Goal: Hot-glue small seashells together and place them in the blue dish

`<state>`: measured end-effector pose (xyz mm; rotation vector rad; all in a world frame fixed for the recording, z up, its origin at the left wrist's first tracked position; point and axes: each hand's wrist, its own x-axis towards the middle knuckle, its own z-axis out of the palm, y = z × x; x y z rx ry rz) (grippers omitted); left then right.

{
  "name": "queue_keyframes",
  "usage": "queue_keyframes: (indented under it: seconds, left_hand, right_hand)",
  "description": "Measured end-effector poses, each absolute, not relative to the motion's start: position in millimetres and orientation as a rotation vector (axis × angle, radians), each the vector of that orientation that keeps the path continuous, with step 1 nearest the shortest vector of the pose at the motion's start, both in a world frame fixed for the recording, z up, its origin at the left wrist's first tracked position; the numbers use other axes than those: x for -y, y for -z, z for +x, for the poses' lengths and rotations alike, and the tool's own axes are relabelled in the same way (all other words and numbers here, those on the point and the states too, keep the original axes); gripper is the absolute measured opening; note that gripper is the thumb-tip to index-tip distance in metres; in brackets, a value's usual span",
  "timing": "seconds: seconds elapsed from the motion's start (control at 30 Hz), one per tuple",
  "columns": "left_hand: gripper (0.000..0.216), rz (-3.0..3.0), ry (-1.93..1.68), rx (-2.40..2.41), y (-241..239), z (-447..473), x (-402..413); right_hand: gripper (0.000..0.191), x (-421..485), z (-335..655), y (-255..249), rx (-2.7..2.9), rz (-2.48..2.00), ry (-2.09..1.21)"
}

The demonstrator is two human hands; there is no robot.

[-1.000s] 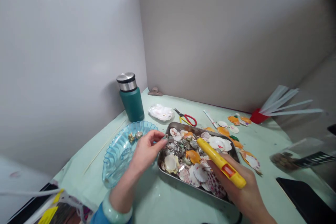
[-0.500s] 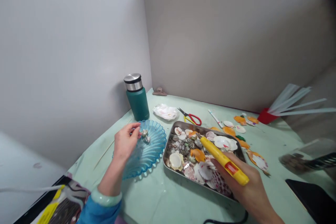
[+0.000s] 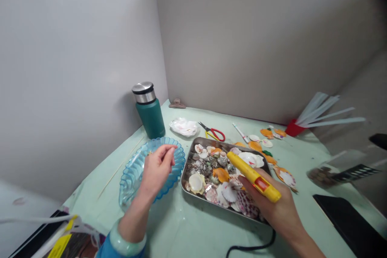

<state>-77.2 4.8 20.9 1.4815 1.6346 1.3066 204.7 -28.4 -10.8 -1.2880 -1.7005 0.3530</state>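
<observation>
My left hand (image 3: 156,168) hovers over a blue fluted glass dish (image 3: 132,172), thumb and fingertips pinched together; what they hold, if anything, is too small to make out. My right hand (image 3: 276,211) rests at the near right corner of a metal tray (image 3: 208,140) and grips a yellow glue gun (image 3: 252,176), whose nozzle points over the tray. Several seashells (image 3: 222,187), white, orange and speckled, fill the tray. A black cord (image 3: 250,246) trails from under my right hand.
A teal flask (image 3: 149,112) stands against the left wall. Behind the tray lie a white wad (image 3: 184,126), red-handled scissors (image 3: 214,132), a white tube (image 3: 241,131) and loose orange shells (image 3: 266,145). A red holder with clear sticks (image 3: 317,115) sits far right, a black slab (image 3: 347,221) near right.
My left hand went from the tray's left edge out over the blue dish and now hangs pinched above its middle. The right hand with the glue gun has stayed put.
</observation>
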Motion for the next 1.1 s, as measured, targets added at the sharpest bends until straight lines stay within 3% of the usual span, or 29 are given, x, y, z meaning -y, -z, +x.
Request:
queue_keyframes:
  seconds: [0.3, 0.47, 0.63, 1.1]
  left_hand:
    - [0.022, 2.151, -0.967, -1.552, -11.4, -32.6, -9.0]
    - [0.021, 2.609, -0.503, -1.422, -13.7, -28.2, -13.6]
    - [0.020, 2.700, -0.154, -1.471, -11.5, -26.2, -16.3]
    - [0.025, 2.561, -0.267, -1.626, -23.6, -36.5, -16.7]
  right_hand:
    - [0.021, 26.4, 209.2, 6.5, 1.657, -1.356, -0.394]
    - [0.019, 24.8, 211.6, 13.5, 1.643, -1.369, -0.459]
    - [0.015, 24.4, 212.3, 14.5, 1.646, -1.358, -0.509]
    - [0.018, 25.9, 211.5, 13.5, 1.642, -1.382, -0.459]
